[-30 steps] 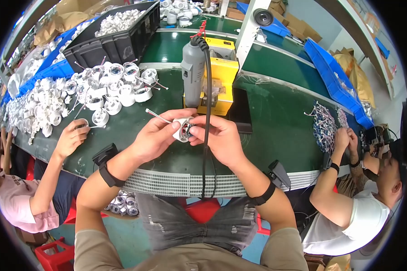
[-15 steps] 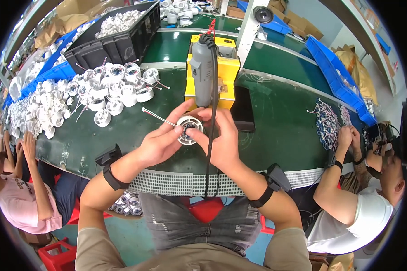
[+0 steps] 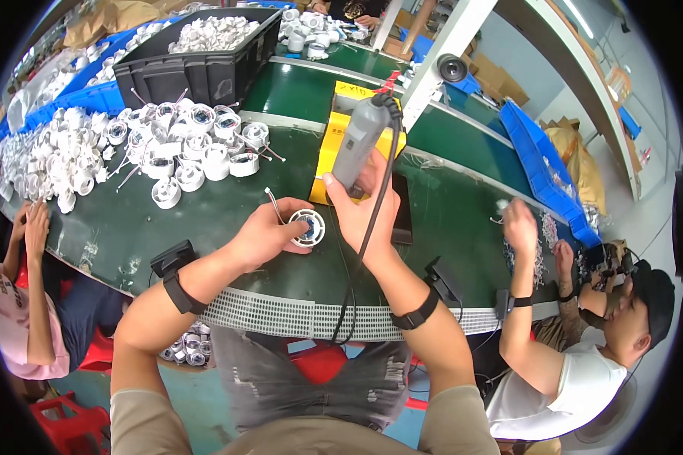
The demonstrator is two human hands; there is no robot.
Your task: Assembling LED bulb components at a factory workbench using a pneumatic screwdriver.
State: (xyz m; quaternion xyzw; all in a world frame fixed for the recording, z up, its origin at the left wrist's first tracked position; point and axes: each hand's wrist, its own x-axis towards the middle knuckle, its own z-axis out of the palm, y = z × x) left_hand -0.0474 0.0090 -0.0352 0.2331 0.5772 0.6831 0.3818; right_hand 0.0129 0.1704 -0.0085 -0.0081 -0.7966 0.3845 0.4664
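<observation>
My left hand (image 3: pixel 259 241) is closed on a round white plastic housing (image 3: pixel 319 225), tipped so its open face shows. Inside the housing is a dark bluish circuit board, partly covered by my thumb. Thin wires (image 3: pixel 272 200) with a small white connector stick up beside that hand. Farther to the right, my right hand (image 3: pixel 373 216) grips the lower part of a grey electric screwdriver (image 3: pixel 362 135), thumb on its near left side and fingers wrapped behind. The tool's tip is hidden by the hand. Its black cable (image 3: pixel 380 205) runs down in front of my right hand.
Behind the screwdriver stands a yellow box (image 3: pixel 328 152). White round housings with wires (image 3: pixel 193 148) and small white parts (image 3: pixel 64 155) are heaped at left, below a black crate (image 3: pixel 167 80). A co-worker (image 3: pixel 535 364) sits at right near a blue tray (image 3: pixel 535 163).
My right hand has left the housing and moved up and right onto the screwdriver, which now leans. My left hand alone holds the housing. The co-worker at right has raised a hand.
</observation>
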